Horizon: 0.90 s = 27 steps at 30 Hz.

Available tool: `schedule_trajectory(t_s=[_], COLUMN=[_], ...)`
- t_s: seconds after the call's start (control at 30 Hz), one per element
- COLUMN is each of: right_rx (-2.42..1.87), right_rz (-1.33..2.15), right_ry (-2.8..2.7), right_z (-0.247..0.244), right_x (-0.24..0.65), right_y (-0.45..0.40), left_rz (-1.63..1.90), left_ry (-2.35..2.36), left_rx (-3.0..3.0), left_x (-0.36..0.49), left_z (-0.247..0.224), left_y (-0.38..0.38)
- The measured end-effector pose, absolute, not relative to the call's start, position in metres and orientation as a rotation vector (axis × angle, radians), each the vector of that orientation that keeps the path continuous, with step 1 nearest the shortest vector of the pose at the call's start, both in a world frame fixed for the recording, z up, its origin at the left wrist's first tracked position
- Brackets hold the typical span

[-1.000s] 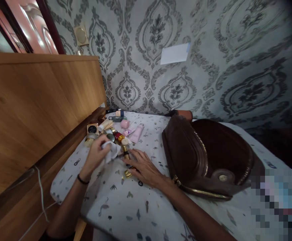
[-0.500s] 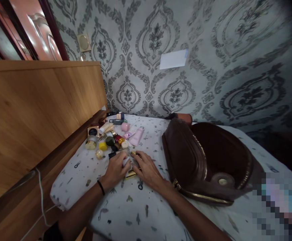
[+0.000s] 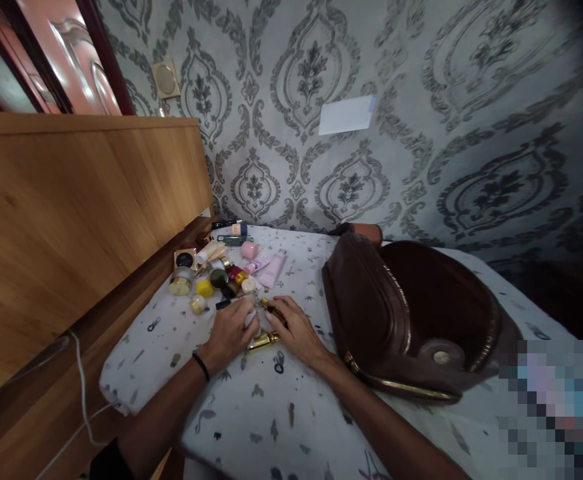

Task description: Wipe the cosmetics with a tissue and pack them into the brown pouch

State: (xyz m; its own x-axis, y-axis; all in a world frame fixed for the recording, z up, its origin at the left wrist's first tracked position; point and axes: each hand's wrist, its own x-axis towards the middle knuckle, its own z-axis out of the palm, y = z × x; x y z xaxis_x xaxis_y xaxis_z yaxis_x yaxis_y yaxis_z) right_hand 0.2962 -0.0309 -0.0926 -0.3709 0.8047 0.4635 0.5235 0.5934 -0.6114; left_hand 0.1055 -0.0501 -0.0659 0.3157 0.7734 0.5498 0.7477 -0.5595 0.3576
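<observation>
My left hand [image 3: 232,331], with a black band at the wrist, has its fingers curled over something small and pale that they mostly hide. A dark item [image 3: 223,305] shows just beyond its knuckles. My right hand [image 3: 296,330] is closed on a slim dark tube with a gold end [image 3: 270,307]. Between the two hands a shiny gold tube [image 3: 263,341] lies on the patterned white cloth. Past my hands are a yellow jar [image 3: 204,288], a white-lidded jar [image 3: 249,285], a pink tube [image 3: 273,269] and several other cosmetics.
A brown bag [image 3: 371,300] with its zip undone takes up the right side. Behind it lies an orange-brown item [image 3: 368,233]. A wooden panel [image 3: 96,200] stands at the left, with a white cable [image 3: 81,387] below. The patterned wall [image 3: 296,153] rises behind.
My right hand's fingers have shifted slightly, and more of the dark tube shows. The gold tube between my hands is more exposed. The view has shifted a little.
</observation>
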Motion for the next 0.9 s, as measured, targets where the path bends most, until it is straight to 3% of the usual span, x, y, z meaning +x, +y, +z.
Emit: schedule_trajectory(t_s=[0.53, 0.73, 0.9], right_rx=[-0.995, -0.988, -0.979], right_rz=[0.575, 0.581, 0.58], right_ry=[-1.968, -1.964, -1.949], right_z=[-0.093, -0.091, -0.094], right_x=[0.297, 0.298, 0.298], right_y=[-0.027, -0.027, -0.025], left_rz=[1.312, 1.494, 1.258], left_ry=[1.688, 2.015, 2.26], left_rx=[2.267, 2.02, 1.992], left_x=[0.094, 0.034, -0.026], left_z=[-0.053, -0.007, 0.026], left_y=[-0.045, -0.002, 0.054])
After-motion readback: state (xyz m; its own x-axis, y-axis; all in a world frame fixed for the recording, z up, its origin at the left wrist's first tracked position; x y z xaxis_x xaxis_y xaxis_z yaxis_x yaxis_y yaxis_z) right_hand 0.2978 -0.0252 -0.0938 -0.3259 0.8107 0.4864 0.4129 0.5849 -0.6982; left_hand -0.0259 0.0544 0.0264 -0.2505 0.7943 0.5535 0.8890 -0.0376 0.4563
